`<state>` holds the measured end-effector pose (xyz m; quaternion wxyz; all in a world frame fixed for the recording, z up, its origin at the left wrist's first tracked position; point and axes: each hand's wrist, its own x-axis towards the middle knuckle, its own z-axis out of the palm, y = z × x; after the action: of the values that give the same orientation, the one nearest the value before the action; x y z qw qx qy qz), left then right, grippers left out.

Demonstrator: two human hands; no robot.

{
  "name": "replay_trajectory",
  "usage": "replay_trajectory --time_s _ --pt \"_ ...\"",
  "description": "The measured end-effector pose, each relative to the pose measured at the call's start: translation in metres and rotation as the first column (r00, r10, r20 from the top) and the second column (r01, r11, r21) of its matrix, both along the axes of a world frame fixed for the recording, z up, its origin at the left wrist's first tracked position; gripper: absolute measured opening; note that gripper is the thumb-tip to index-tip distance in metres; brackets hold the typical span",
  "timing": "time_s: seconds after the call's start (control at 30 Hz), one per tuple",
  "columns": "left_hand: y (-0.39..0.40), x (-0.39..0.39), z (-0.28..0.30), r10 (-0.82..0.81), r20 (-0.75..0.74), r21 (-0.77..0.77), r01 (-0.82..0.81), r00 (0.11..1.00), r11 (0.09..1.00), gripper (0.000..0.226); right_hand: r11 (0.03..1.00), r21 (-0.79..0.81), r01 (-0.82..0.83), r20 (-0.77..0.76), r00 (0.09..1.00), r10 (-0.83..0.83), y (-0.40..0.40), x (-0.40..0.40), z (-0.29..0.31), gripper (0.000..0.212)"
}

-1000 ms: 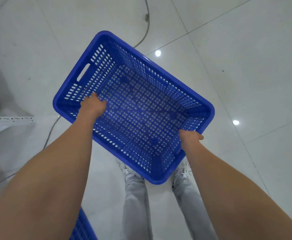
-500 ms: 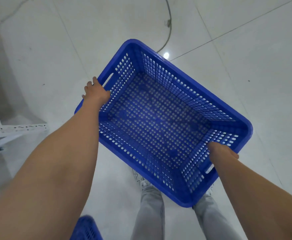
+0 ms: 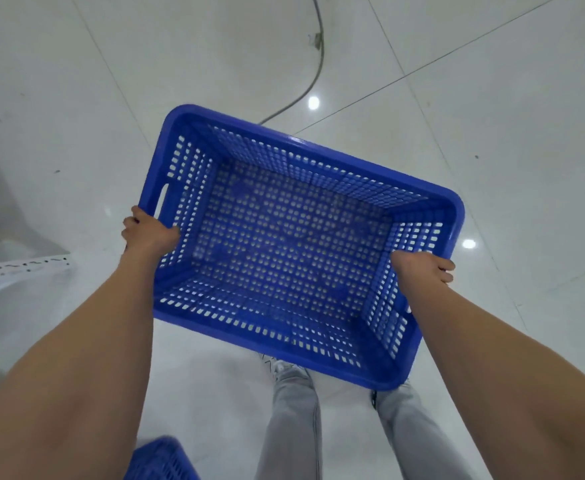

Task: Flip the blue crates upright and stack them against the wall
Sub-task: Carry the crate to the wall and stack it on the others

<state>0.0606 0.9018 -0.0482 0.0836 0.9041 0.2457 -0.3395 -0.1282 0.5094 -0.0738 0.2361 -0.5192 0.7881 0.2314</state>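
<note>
The blue crate [image 3: 284, 244] was held upright, open side up, above the white tiled floor [image 3: 492, 116] and in front of the person's legs [image 3: 294, 420]. The left hand [image 3: 150, 233] gripped its left short rim, the right hand [image 3: 422, 265] its right short rim. Part of a second crate [image 3: 161, 460] showed at the bottom edge. A cable [image 3: 313, 74] lay on the floor beyond.

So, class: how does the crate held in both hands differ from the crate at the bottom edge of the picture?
The held crate shows whole, its open top facing the camera; the bottom crate is cut off by the frame and blurred. The left hand and right hand grip the held one; nothing grips the other. Both are blue with perforated walls.
</note>
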Motion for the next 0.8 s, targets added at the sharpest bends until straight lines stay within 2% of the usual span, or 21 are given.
replay_trajectory --time_s 0.23,0.5,0.57,0.67,0.73,0.8 --pt "0.024 -0.064 0.0 0.168 -0.066 0.054 -0.165 0.984 0.985 0.097 0.936 -0.005 -0.351 0.158 0.924 0.348 -0.021 0.031 0.005 0.114" --pt "0.022 -0.116 -0.002 0.237 -0.076 0.061 -0.233 0.969 0.971 0.102 0.803 0.018 -0.595 0.314 0.766 0.561 -0.053 0.05 0.018 0.112" --pt "0.021 -0.122 -0.003 0.255 -0.077 0.057 -0.251 0.964 0.966 0.1 0.776 -0.019 -0.63 0.408 0.704 0.581 -0.061 0.051 0.023 0.105" --pt "0.015 -0.136 -0.002 0.298 -0.083 0.041 -0.296 0.951 0.954 0.097 0.791 -0.053 -0.609 0.553 0.642 0.531 -0.079 0.048 0.032 0.076" --pt "0.011 -0.154 -0.001 0.333 -0.074 0.033 -0.332 0.94 0.943 0.094 0.768 -0.031 -0.64 0.562 0.624 0.543 -0.09 0.043 0.036 0.064" --pt "0.007 -0.174 0.001 0.351 -0.069 0.038 -0.349 0.934 0.936 0.09 0.721 0.011 -0.693 0.531 0.615 0.583 -0.095 0.036 0.036 0.065"
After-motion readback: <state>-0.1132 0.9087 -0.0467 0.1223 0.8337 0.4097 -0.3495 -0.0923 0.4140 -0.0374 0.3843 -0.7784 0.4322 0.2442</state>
